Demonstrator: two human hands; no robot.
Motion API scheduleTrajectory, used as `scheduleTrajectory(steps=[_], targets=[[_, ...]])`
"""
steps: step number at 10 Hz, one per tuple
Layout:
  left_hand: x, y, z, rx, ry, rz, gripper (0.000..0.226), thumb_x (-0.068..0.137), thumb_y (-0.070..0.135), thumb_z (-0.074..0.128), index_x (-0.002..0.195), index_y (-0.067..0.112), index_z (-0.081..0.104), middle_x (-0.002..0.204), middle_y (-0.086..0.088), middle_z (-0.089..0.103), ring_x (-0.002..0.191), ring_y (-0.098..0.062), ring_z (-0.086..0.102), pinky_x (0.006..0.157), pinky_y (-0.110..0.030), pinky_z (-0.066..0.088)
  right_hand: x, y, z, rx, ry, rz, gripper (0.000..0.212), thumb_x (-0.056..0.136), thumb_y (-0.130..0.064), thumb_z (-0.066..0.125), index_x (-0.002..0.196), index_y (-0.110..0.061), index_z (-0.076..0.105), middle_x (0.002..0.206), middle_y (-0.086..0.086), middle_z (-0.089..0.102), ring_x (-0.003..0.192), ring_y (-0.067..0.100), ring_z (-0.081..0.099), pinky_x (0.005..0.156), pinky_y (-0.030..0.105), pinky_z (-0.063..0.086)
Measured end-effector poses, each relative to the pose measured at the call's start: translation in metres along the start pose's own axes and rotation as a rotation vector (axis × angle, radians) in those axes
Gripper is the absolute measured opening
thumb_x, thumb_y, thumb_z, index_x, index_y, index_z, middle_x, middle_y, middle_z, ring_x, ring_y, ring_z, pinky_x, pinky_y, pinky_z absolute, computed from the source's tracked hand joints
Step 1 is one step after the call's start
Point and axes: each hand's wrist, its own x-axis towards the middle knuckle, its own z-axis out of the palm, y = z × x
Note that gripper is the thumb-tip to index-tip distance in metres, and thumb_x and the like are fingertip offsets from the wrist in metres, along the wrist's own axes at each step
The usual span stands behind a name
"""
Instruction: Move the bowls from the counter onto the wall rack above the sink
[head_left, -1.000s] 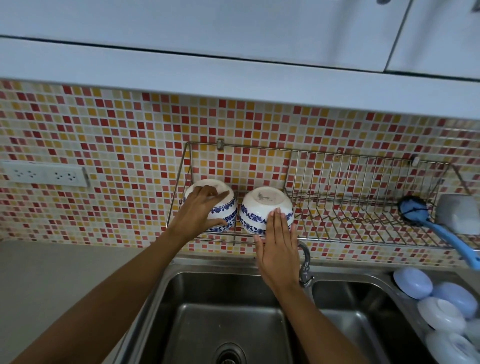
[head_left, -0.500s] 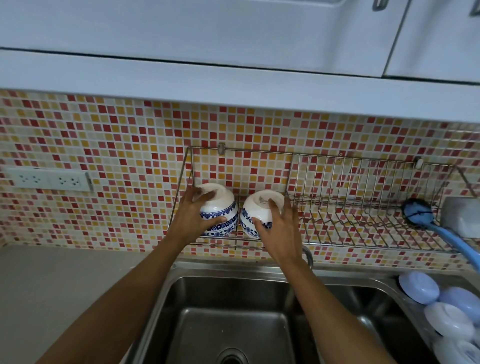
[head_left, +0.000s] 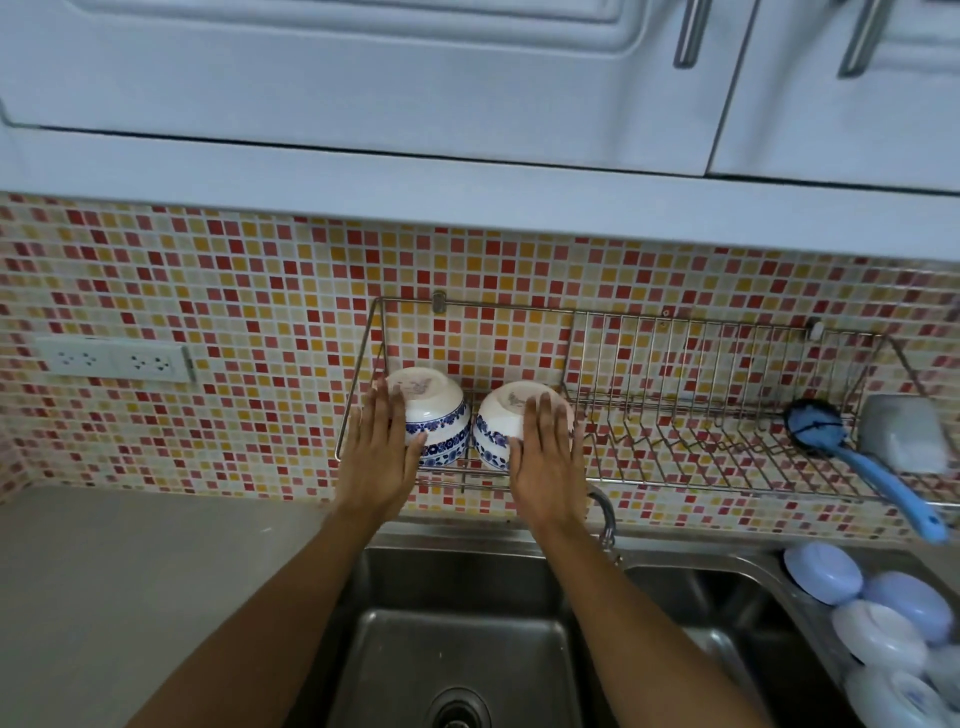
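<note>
Resting both flat, released hands — left (head_left: 378, 457), right (head_left: 545, 457) — on two upturned bowls (head_left: 439, 415) in the rack (head_left: 675, 395); I judge these placed — more bowls (head_left: 823, 571) wait at 4 o'clock.

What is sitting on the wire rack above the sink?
Two bowls lie upside down at the wire rack's left end, a hand on each. A blue brush and a grey container sit at the right. What the bowls cover is hidden.

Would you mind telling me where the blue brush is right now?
In the head view the blue brush lies at the right end of the wall rack, beside a grey cup, its handle hanging over the rack's front edge.
</note>
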Motion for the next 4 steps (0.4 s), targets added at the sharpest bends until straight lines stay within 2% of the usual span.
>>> scheduleTrajectory(steps=[1,2,3,4], targets=[[-0.031,0.001,0.000,0.007,-0.087,-0.025,0.070,0.093,0.054,-0.004,0.149,0.012,-0.013,0.157,-0.009,-0.019,0.145,-0.024,-0.017,0.120,-0.043,-0.005,-0.028,-0.003,0.000,-0.014,-0.051,0.007,0.060,0.098,-0.041,-0.001,0.152,-0.014,-0.003,0.160,0.006,0.001,0.148,0.023,-0.002,0.119,0.045,-0.004],[-0.062,0.001,-0.007,-0.004,-0.213,-0.011,0.075,0.087,0.060,-0.011,0.146,0.014,-0.020,0.154,-0.006,-0.026,0.143,-0.022,-0.025,0.119,-0.041,-0.007,-0.052,-0.006,-0.006,-0.002,-0.154,-0.014,0.071,0.089,-0.046,-0.015,0.151,-0.013,-0.007,0.160,0.005,-0.009,0.147,0.021,-0.012,0.120,0.043,-0.007],[-0.081,0.004,-0.024,-0.036,-0.304,-0.014,0.076,0.085,0.062,-0.010,0.145,0.017,-0.020,0.156,-0.005,-0.023,0.142,-0.021,-0.024,0.117,-0.036,-0.008,-0.068,-0.012,-0.023,0.047,-0.247,-0.001,0.060,0.099,-0.040,0.001,0.152,-0.011,-0.003,0.161,0.007,-0.005,0.147,0.022,-0.010,0.122,0.040,0.003],[-0.095,0.011,-0.040,-0.045,-0.379,-0.017,0.063,0.099,0.048,0.009,0.147,0.015,-0.013,0.158,-0.007,-0.017,0.144,-0.020,-0.020,0.116,-0.034,-0.009,-0.083,-0.022,-0.041,0.077,-0.304,0.002,0.054,0.104,-0.031,0.014,0.152,-0.009,0.008,0.161,0.010,0.007,0.149,0.023,0.002,0.121,0.038,0.002]])
